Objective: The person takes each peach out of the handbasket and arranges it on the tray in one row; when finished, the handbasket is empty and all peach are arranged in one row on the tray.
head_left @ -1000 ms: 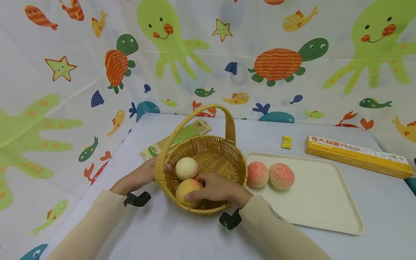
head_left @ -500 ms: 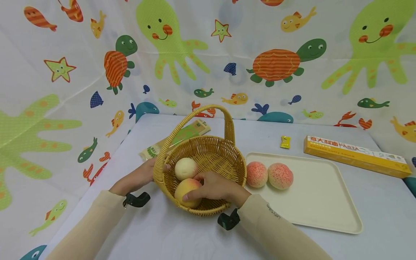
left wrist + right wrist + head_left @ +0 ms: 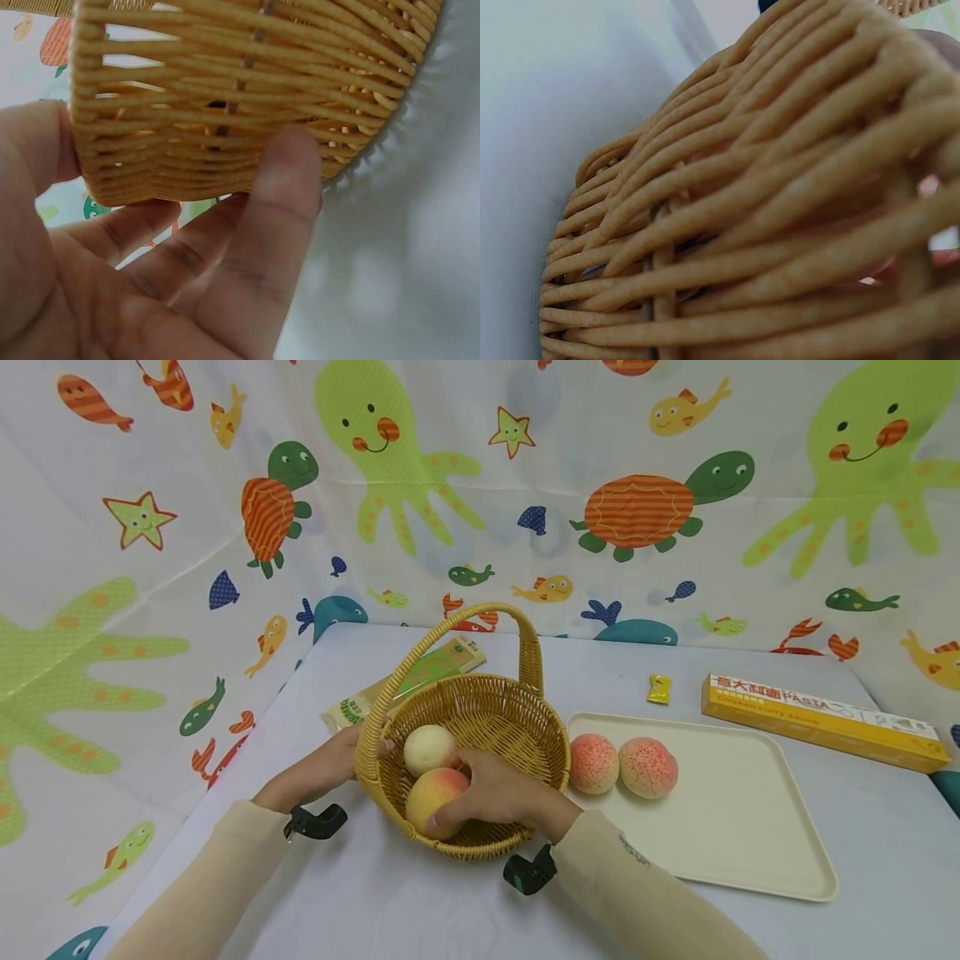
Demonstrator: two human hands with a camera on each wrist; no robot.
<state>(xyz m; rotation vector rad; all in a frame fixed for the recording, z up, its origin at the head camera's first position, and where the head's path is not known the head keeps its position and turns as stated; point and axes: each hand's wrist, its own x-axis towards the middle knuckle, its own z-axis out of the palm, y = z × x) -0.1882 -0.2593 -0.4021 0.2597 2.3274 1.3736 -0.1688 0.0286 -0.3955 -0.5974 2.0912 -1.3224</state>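
In the head view a wicker basket with a tall arched handle stands on the white table. My left hand grips its left rim, and the left wrist view shows fingers against the outer weave. Inside the basket my right hand holds a yellow-and-red peach, thumb on its near side. A pale cream peach lies just behind that one, at the basket's left wall. The right wrist view is filled by the basket's outer weave, which hides most of the right hand.
Right of the basket is a cream tray with two speckled pink peaches at its left end. Behind it lie a small yellow packet and a long pasta box. A green-and-tan package lies behind the basket.
The yellow-and-red peach has turned and risen slightly in my right hand, and the thumb has shifted a little on it. My left hand and the basket stay put.
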